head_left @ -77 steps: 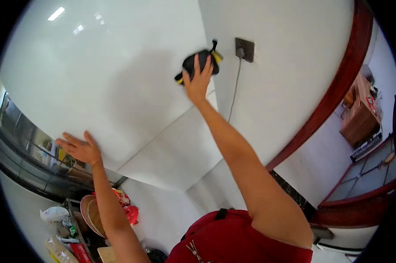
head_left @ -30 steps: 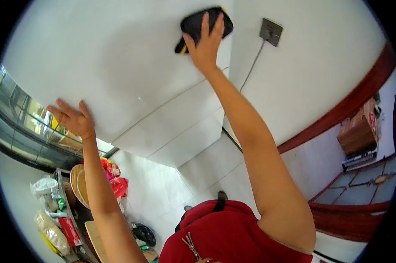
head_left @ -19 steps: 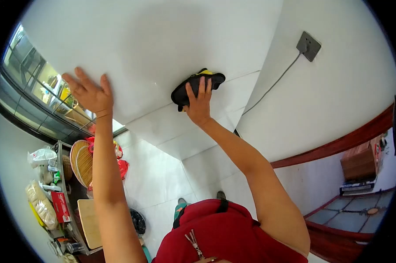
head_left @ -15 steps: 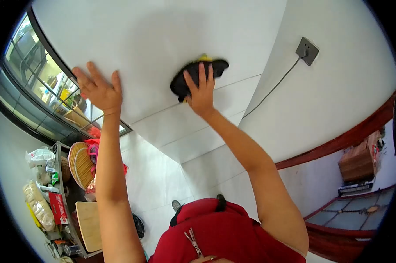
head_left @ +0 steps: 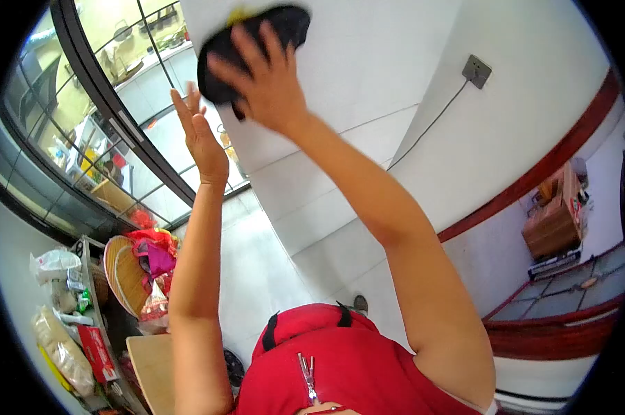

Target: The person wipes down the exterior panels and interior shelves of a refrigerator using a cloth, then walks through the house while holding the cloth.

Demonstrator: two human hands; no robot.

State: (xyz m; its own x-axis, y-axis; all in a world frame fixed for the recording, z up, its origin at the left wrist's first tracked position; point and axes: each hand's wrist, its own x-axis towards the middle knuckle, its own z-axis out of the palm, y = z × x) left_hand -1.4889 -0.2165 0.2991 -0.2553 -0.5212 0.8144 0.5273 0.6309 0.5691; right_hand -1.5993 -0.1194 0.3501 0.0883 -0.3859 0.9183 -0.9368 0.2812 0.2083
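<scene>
A black cloth with a bit of yellow at its top edge lies against the white wall panel, near the panel's left edge. My right hand is spread over the cloth, holding it to the surface; both are slightly blurred. Just left of and below the cloth, my left hand is raised with its fingers stretched out and nothing in it. It is at the panel's left edge, seen side-on, and I cannot tell whether it touches.
Left is a black-framed glass door, with a kitchen behind it. Below stand a cluttered shelf, a woven basket and a wooden board. On the right, a cord hangs from a wall socket.
My right hand and the cloth have moved up and left across the panel. The left hand has turned side-on and shifted right in view. The camera has swung left, showing more of the doorway.
</scene>
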